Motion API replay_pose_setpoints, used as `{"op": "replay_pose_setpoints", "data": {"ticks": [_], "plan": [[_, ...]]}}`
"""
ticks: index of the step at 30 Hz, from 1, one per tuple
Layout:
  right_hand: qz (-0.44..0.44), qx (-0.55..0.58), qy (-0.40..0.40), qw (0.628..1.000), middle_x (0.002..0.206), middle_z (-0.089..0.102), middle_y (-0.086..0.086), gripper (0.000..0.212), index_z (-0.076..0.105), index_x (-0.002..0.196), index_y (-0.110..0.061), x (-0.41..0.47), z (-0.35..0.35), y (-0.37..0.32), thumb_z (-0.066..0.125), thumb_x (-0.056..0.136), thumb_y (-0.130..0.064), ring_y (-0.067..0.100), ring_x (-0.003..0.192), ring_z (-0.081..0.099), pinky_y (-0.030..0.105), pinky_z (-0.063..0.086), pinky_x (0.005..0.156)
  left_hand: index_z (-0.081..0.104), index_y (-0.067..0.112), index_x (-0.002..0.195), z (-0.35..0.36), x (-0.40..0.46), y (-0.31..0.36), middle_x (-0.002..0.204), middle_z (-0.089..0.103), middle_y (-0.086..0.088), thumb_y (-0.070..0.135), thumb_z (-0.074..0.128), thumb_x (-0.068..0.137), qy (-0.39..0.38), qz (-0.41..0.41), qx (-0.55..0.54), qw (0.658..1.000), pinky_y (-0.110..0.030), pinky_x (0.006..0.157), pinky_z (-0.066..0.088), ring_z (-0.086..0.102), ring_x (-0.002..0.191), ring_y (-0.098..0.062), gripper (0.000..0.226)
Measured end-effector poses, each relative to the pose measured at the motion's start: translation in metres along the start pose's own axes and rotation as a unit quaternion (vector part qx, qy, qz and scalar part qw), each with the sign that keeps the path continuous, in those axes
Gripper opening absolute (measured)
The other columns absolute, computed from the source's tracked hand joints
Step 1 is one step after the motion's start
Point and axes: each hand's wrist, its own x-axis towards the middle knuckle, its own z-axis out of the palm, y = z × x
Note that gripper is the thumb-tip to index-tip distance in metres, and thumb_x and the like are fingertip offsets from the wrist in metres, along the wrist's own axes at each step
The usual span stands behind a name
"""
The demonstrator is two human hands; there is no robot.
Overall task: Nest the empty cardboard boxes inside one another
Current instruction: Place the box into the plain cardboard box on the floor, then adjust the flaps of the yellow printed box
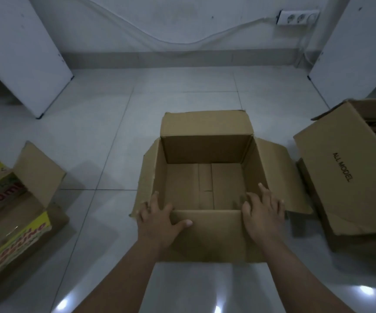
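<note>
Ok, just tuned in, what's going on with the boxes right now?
A person has both hands on the plain open box on the floor: left hand and right hand press on its near rim. It is empty, flaps spread. A printed box sits left, a box marked ALL MODEL right. Nothing nested yet.

"all model" is printed in black on the flap of the right cardboard box [349,177]; "20m" shows on the colourful left box [6,199].
</note>
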Motion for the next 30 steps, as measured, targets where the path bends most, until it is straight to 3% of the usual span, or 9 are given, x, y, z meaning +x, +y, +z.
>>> {"op": "replay_pose_setpoints", "data": {"ticks": [3,7,12,18,21,24,26,30], "plan": [[0.012,0.025,0.005,1.000,0.156,0.018,0.004,0.043,0.043,0.133,-0.023,-0.016,-0.004,-0.025,0.025,0.097,-0.036,0.023,0.144,0.007,0.048,0.001,0.118,0.025,0.041,0.139,-0.033,-0.013,-0.027,0.158,-0.006,-0.004,0.069,0.044,0.078,0.012,0.033,0.011,0.999,-0.054,0.115,0.005,-0.002,0.144,-0.034,0.070],[-0.085,0.038,0.002,0.996,0.153,0.029,0.003,0.037,0.053,0.126,-0.020,-0.047,0.007,-0.091,0.036,0.095,-0.029,0.024,0.143,0.016,0.046,0.006,0.117,0.023,0.036,0.141,-0.087,-0.017,-0.102,0.157,0.014,-0.001,0.059,0.039,0.086,0.052,0.052,0.066,0.995,-0.048,0.115,0.010,0.012,0.143,-0.026,0.061],[-0.267,0.083,-0.027,0.960,0.148,0.038,0.002,0.032,0.055,0.124,-0.021,-0.081,0.048,-0.220,0.045,0.093,-0.019,0.022,0.140,0.025,0.041,0.009,0.116,0.030,0.028,0.138,-0.124,-0.025,-0.231,0.148,0.036,-0.006,0.049,0.041,0.090,0.014,-0.057,0.077,0.995,-0.047,0.111,0.021,0.033,0.134,-0.030,0.054],[-0.453,0.065,-0.105,0.883,0.143,0.043,-0.003,0.035,0.050,0.127,-0.025,-0.115,0.117,-0.377,0.045,0.092,-0.023,0.016,0.132,0.037,0.031,0.025,0.105,0.033,0.021,0.137,-0.112,-0.053,-0.389,0.146,0.037,-0.012,0.030,0.046,0.089,-0.062,-0.146,0.038,0.987,-0.041,0.108,0.035,0.039,0.131,-0.030,0.051],[-0.459,0.021,-0.183,0.869,0.151,0.032,-0.003,0.043,0.037,0.138,-0.025,-0.114,0.155,-0.428,0.039,0.095,-0.027,0.016,0.137,0.029,0.034,0.021,0.110,0.041,0.011,0.133,-0.093,-0.053,-0.434,0.138,0.048,-0.015,0.037,0.050,0.091,-0.131,-0.120,-0.038,0.983,-0.031,0.101,0.040,0.048,0.124,-0.026,0.051],[-0.440,-0.092,-0.229,0.863,0.156,0.021,-0.002,0.045,0.030,0.141,-0.024,-0.105,0.188,-0.442,0.033,0.098,-0.032,0.017,0.143,0.014,0.044,0.008,0.116,0.049,0.010,0.126,-0.072,-0.045,-0.456,0.114,0.062,-0.014,0.041,0.052,0.089,-0.183,-0.106,-0.146,0.966,-0.029,0.076,0.046,0.059,0.105,-0.029,0.048],[-0.423,-0.130,-0.224,0.869,0.155,0.024,0.000,0.040,0.036,0.136,-0.022,-0.104,0.203,-0.441,0.034,0.098,-0.033,0.015,0.145,0.009,0.047,0.003,0.116,0.049,0.013,0.123,-0.067,-0.037,-0.466,0.108,0.064,-0.015,0.036,0.050,0.091,-0.167,-0.082,-0.126,0.974,-0.031,0.074,0.047,0.061,0.100,-0.031,0.040],[-0.365,-0.109,-0.150,0.913,0.145,0.041,0.001,0.032,0.044,0.125,-0.022,-0.117,0.215,-0.434,0.032,0.097,-0.032,0.014,0.142,0.018,0.045,0.001,0.117,0.054,0.018,0.108,-0.082,-0.007,-0.488,0.101,0.068,-0.011,0.047,0.044,0.090,-0.168,0.023,-0.040,0.985,-0.034,0.078,0.051,0.064,0.093,-0.026,0.035]]}}
